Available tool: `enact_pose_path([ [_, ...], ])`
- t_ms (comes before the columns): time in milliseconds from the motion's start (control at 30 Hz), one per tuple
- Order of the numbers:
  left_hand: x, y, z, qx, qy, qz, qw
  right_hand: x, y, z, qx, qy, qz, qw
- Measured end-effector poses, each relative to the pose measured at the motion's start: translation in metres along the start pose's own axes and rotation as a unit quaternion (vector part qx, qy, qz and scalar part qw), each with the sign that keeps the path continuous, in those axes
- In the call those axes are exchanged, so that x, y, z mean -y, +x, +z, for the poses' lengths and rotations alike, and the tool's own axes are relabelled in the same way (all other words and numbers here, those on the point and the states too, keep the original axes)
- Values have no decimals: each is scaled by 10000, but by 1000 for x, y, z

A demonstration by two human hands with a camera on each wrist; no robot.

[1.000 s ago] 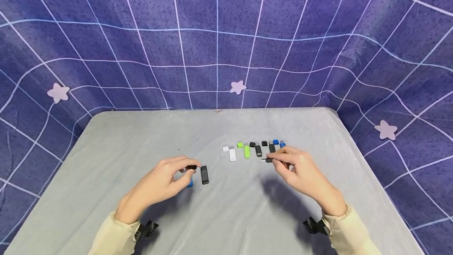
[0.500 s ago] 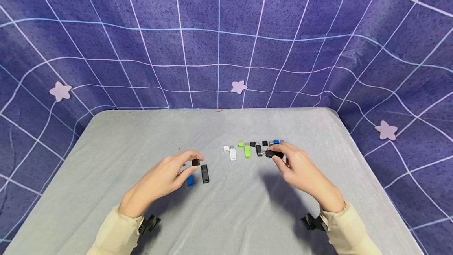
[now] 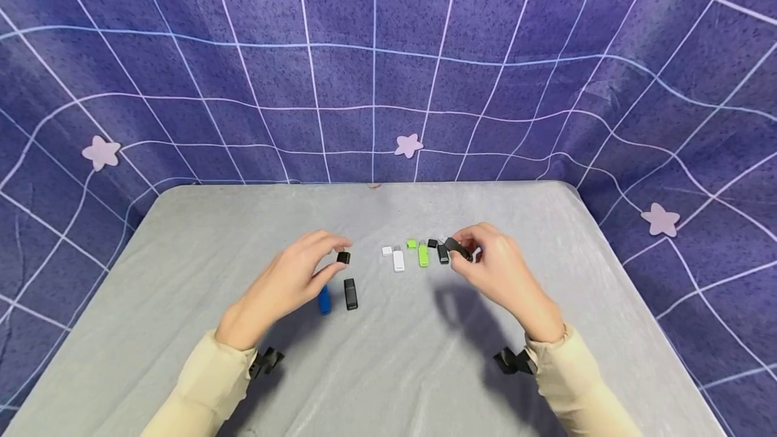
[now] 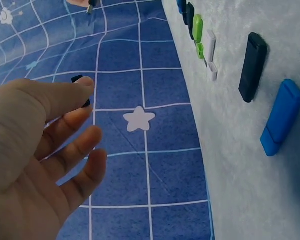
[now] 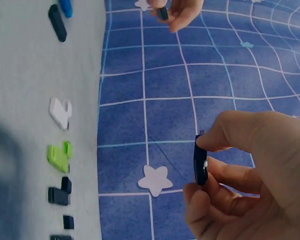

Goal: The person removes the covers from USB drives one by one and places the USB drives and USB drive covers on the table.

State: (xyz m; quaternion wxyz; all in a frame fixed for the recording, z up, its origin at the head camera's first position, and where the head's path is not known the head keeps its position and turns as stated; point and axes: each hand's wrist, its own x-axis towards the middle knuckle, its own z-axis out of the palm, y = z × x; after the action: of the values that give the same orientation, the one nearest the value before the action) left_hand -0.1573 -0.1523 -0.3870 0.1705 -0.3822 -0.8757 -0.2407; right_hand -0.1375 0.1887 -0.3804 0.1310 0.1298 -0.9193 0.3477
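My left hand (image 3: 297,275) pinches a small black cap (image 3: 343,257) between thumb and index finger, held above the table. In the left wrist view the cap (image 4: 82,90) is partly covered by the thumb. My right hand (image 3: 500,265) pinches a black USB stick (image 3: 458,249) by its body; in the right wrist view the stick (image 5: 200,161) shows between thumb and fingers. Below the left hand lie a blue stick (image 3: 324,300) and a capped black stick (image 3: 351,294), side by side. The two hands are apart.
A row on the grey table (image 3: 388,369) holds a white stick (image 3: 398,259) with its cap (image 3: 386,251), a green stick (image 3: 423,255) with its cap (image 3: 411,244), and a black stick (image 3: 443,254) with its cap (image 3: 432,243). A patterned curtain (image 3: 340,79) stands behind.
Both hands have moved up and toward each other, the left with the cap, the right with the black stick. The stick in the right hand has turned to a steeper slant.
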Motion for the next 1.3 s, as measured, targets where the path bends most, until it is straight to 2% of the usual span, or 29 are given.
enact_pose_path([
  [133, 2, 9, 2, -15, -51, -296, 9995, 5, 8, 8, -215, 133, 241, 9994],
  [300, 2, 21, 6, 85, 20, -653, 9978, 9, 17, 22, -227, 347, 563, 9976],
  [600, 9, 41, 16, 590, 186, -1222, 9906, 22, 32, 46, -100, 375, 982, 9944],
  [767, 18, 47, 24, 841, 197, -1413, 9862, 27, 41, 58, 77, 454, 1212, 9916],
  [1033, 30, 56, 35, 1066, 182, -1755, 9785, 36, 53, 78, 190, 515, 1450, 9879],
  [1300, 38, 58, 43, 1267, 126, -1908, 9733, 43, 62, 95, 329, 495, 1601, 9853],
])
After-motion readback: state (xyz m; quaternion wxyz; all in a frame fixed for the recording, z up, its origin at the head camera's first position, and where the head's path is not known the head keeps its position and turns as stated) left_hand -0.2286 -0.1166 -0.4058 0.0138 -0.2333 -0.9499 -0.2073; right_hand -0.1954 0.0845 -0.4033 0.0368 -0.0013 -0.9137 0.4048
